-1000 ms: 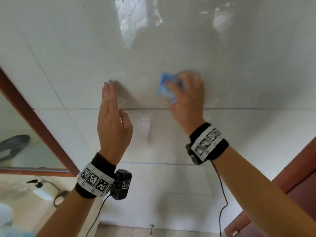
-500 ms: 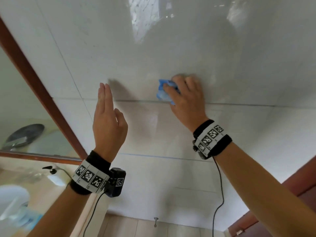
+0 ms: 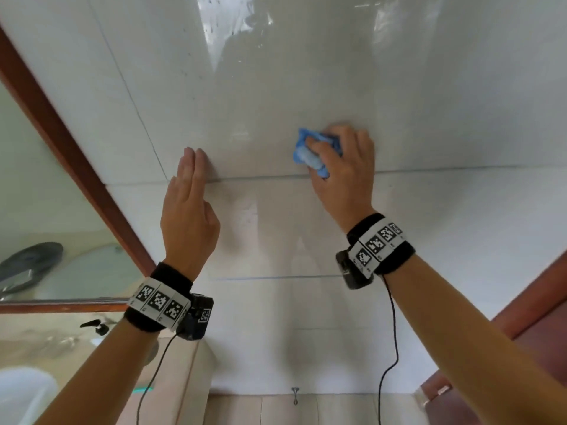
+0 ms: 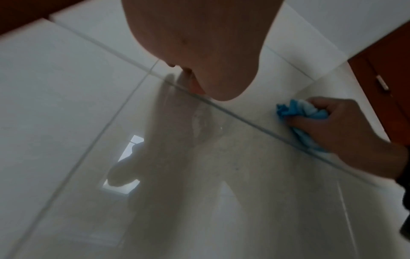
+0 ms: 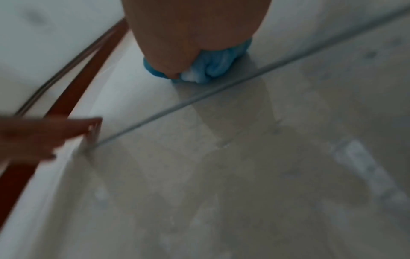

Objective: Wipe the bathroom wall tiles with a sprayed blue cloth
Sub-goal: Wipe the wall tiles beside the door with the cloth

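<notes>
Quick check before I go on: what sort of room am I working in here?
Most likely a bathroom. Large glossy pale wall tiles with grout lines fill the view, a wood-framed mirror hangs at the left, and a white basin sits below it. The right hand presses the blue cloth to the tile.

Both forearms are bare, with no sleeves. Each wrist wears a black fabric band (image 3: 171, 279) wrapped by a white strip (image 3: 159, 302) printed with square black-and-white coded markers (three show on the left strip, about four on the right strip (image 3: 379, 242)). A small black camera box (image 3: 198, 317) sits at the 3 o'clock side of the left band, carrying its own little marker; another box (image 3: 352, 271) hangs at 7 o'clock of the right band. A thin black cable (image 3: 391, 348) trails down from each box.
</notes>
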### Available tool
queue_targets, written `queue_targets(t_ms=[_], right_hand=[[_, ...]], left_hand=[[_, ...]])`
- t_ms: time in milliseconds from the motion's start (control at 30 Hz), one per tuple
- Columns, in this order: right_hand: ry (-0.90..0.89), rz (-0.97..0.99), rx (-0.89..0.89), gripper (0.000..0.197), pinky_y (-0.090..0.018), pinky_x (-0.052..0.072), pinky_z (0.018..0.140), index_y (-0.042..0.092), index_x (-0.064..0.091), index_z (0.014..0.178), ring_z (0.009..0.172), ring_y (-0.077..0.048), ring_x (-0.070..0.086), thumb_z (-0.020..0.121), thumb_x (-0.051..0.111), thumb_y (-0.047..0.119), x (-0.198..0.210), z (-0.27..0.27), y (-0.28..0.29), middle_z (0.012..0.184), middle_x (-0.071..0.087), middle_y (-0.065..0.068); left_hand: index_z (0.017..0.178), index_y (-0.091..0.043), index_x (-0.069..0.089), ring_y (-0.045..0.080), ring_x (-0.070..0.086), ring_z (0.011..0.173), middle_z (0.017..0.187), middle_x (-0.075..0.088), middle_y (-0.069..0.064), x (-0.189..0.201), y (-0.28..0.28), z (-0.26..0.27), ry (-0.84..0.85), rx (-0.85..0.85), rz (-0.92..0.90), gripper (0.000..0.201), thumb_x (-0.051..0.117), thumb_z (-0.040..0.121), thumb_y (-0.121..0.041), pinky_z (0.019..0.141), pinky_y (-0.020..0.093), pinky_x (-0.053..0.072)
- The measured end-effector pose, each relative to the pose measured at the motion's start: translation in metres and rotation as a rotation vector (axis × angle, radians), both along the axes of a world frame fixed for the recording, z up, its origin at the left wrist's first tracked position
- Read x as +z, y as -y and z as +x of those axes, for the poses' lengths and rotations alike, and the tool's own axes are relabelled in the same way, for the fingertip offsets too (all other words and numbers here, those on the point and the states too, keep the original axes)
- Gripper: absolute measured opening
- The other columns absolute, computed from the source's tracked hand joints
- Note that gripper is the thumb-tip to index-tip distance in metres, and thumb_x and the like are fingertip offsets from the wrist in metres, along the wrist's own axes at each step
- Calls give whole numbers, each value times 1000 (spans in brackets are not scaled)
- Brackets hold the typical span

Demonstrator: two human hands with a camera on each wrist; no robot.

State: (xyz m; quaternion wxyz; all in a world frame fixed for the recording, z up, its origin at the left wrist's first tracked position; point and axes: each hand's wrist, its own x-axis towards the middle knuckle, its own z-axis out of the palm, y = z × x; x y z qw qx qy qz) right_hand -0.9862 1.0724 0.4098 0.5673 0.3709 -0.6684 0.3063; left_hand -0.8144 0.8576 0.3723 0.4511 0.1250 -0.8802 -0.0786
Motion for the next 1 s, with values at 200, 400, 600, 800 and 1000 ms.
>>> queue_targets(t_ms=[200,400,600,800,1000], right_hand=[[-35,7,60,45,-41,41,74,19,62,121,85,-27,46,81,68,-2,-84,18,52,111,59,-6],[-211,344,82,23,-39,43,85,16,78,100,87,-26,46,100,58,6,-173,52,110,106,65,-4],[-110,132,82,35,-41,36,80,15,68,119,90,-28,47,85,63,5,-101,41,90,121,50,-6],[-28,-169,58,45,-42,39,79,20,64,120,88,-30,52,80,71,2,-53,21,84,114,58,-7],[-306,650,149,24,-35,50,90,19,72,97,95,-23,58,99,55,2,-208,37,87,108,68,-1]], left_hand=[[166,-13,21,21,22,159,173,21,5,-15,31,6,63,-9,-147,92,42,83,20,129,41,24],[164,-12,27,18,23,159,171,24,6,-25,38,14,67,-69,-156,90,39,81,20,130,35,20],[163,-11,30,18,26,158,170,27,5,-21,39,16,56,-85,-152,89,38,81,22,130,35,22],[163,-13,30,17,26,158,170,29,4,-23,24,12,9,-58,-66,87,38,84,22,129,39,26],[165,-13,26,15,22,159,172,23,3,-29,4,6,-35,-7,6,89,35,83,19,125,37,33]])
